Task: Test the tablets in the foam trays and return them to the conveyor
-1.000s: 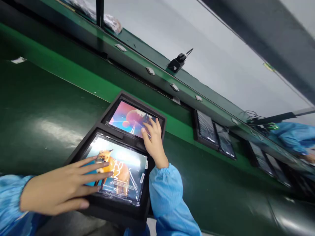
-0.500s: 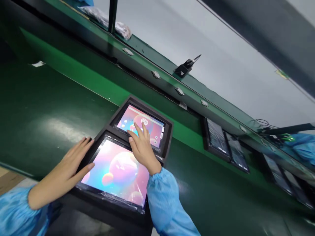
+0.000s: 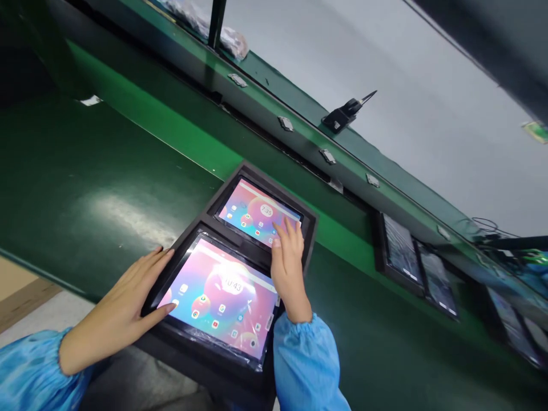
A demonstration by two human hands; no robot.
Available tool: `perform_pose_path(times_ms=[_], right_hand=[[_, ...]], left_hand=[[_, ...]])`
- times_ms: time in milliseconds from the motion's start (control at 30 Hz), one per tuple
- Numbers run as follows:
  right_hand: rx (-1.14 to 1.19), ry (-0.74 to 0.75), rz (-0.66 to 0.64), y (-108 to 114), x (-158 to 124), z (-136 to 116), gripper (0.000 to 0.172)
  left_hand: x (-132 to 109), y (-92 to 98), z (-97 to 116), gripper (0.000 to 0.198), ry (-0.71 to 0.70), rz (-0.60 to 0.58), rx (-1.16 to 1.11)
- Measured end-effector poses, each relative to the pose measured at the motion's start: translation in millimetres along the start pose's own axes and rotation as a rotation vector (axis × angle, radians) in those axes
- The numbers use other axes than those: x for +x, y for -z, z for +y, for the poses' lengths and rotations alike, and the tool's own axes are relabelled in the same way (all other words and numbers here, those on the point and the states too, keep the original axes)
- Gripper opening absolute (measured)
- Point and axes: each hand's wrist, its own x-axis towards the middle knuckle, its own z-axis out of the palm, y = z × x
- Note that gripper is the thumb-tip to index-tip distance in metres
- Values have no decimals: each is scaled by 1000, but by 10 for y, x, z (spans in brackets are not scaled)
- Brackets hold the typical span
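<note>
A black tray (image 3: 310, 220) lies on the green conveyor belt (image 3: 85, 171) and holds two lit tablets. The near tablet (image 3: 222, 297) shows a home screen with icons under plastic wrap. The far tablet (image 3: 252, 208) shows a home screen too. My left hand (image 3: 128, 302) lies flat and open on the tray's left edge, its thumb at the near tablet's corner. My right hand (image 3: 289, 262) reaches over the tray's right side, fingers stretched out, fingertips touching the far tablet's lower right part.
Another black tray (image 3: 417, 265) with dark tablets lies further right on the belt, and more follow at the right edge. A green rail (image 3: 299, 131) with small metal tabs runs behind the belt. A black bracket (image 3: 345, 114) sits on it. A blue sleeve (image 3: 533, 265) of another person shows far right.
Both tablets went from wallpaper or lock screens to home screens with icons. My left hand slid off the near screen to the tray's left edge. My right hand shifted right across the far tablet.
</note>
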Motion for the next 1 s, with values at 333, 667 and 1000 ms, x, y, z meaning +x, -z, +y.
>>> perform_pose_path(times_ms=[333,667,1000], right_hand=[[457,-460,340,192,-285,620,71],[744,-455,280,179,80,1013,83],[751,-441,340,112,38,1133,75]], left_hand=[[-305,-139,-22,58,52,66,-173],[1029,19,118,63,-91,68,-180],[1610,-15,318,42,-362,109,43]])
